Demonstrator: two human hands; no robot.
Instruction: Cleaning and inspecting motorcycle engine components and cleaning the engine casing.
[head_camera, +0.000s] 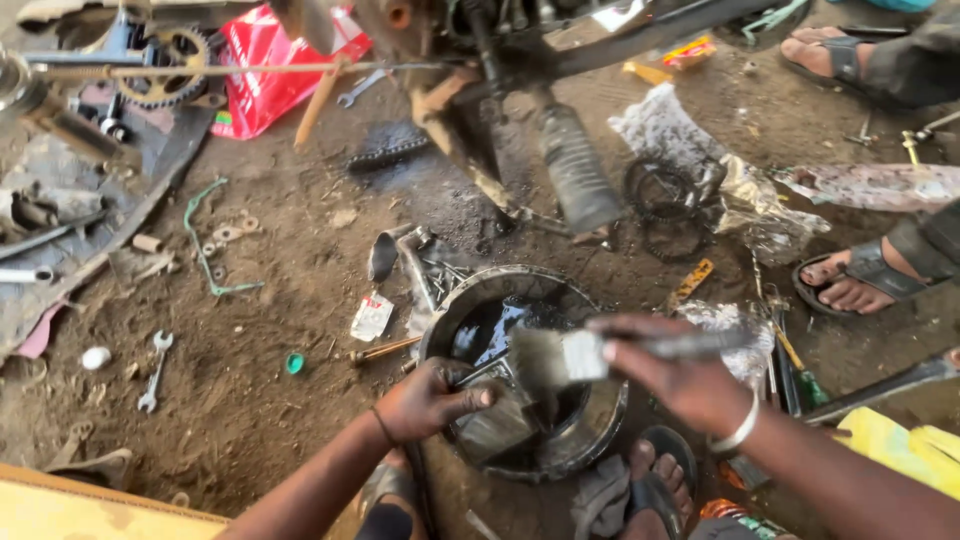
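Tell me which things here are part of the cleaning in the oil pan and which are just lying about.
In hand:
left hand holding a dark metal part
right hand holding a paintbrush
round pan of dark liquid

Lying about:
spanner
green cap
red bag
sprocket
chain ring
white pebble-like lump

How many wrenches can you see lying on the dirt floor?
2. A small silver double-ended wrench lies on the ground at the left, near a white pebble. Another silver wrench lies at the top, beside the red plastic bag. Others may be hidden in the clutter.
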